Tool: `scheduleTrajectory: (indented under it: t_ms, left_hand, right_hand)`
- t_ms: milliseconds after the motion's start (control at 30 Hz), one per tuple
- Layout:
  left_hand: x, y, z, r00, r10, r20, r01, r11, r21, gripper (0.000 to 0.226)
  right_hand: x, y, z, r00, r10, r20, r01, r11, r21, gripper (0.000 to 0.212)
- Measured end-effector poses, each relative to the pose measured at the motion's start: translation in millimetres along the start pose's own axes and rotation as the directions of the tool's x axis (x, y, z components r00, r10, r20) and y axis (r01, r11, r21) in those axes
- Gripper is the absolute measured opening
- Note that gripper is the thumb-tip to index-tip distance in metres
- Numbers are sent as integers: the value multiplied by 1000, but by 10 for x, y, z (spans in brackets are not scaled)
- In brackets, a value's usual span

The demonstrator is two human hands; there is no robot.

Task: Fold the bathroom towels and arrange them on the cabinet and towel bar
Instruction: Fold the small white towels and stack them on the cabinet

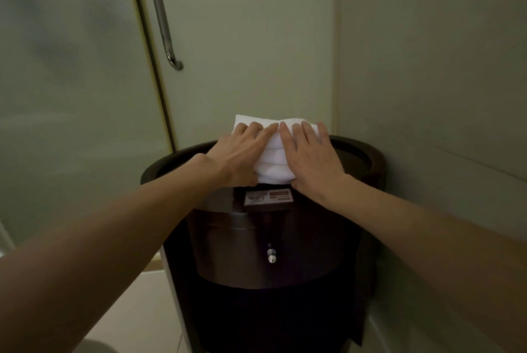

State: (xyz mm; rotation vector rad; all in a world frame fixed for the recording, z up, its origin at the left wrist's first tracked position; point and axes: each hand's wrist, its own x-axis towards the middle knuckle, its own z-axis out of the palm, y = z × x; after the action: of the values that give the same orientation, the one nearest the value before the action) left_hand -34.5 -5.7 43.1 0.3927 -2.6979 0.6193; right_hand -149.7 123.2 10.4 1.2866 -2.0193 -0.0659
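Note:
A stack of folded white towels (274,157) lies on top of a dark round cabinet (355,153) in the corner. My left hand (238,153) lies flat on the stack's left half, fingers straight, thumb at the front edge. My right hand (312,156) lies flat on the right half in the same way. Both hands cover much of the towels' top. A chrome bar (161,13) runs down the frosted glass door at the upper left, with no towel on it.
The cabinet front has a small label (268,197) and a shiny knob (271,255) on its curved door. A frosted glass partition (71,81) stands to the left and a tiled wall (427,67) to the right. Pale floor tiles (137,310) show at the lower left.

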Motion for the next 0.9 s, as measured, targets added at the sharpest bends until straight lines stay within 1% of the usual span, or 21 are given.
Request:
scheduleTrajectory:
  t_ms: [67,133,200,267,333,400,500,567,700,900]
  left_hand:
    - [1,41,29,1000,8,3,-8,998,67,108]
    - [-11,90,100,1000,-15,24,11,986,165,117]
    - [-18,138,172,999,-43,-4,42,964,262,124]
    - [1,171,220,995,-65,-70,83,948,307,118]
    - [20,223,267,990,-97,-99,124,936,328,108]
    - [22,266,348,986,-124,-115,155,936,315,94]
    - [10,256,413,980,-145,-136,177,949,262,81]
    - [7,241,405,981,-146,-125,173,952,252,80]
    - [5,230,397,984,-138,-115,162,959,233,78]
    - [-2,162,408,986,-110,-125,136,966,221,83]
  right_hand:
    - [40,13,22,1000,8,-7,-8,998,61,97]
    - [57,19,61,1000,8,-20,-6,995,99,89]
    - [72,28,105,999,14,-38,-10,993,114,81]
    - [95,45,121,998,31,-50,-24,989,143,75]
    - [99,49,124,997,41,-70,-29,985,170,68]
    - [78,26,136,997,31,-77,-18,986,165,65]
    - [59,-16,164,997,11,-70,-2,993,115,72]
    - [53,-20,157,998,0,-67,7,995,103,77]
    - [20,-18,159,998,-3,-60,9,995,101,80]
    - [36,-61,150,999,14,-30,-12,998,59,77]
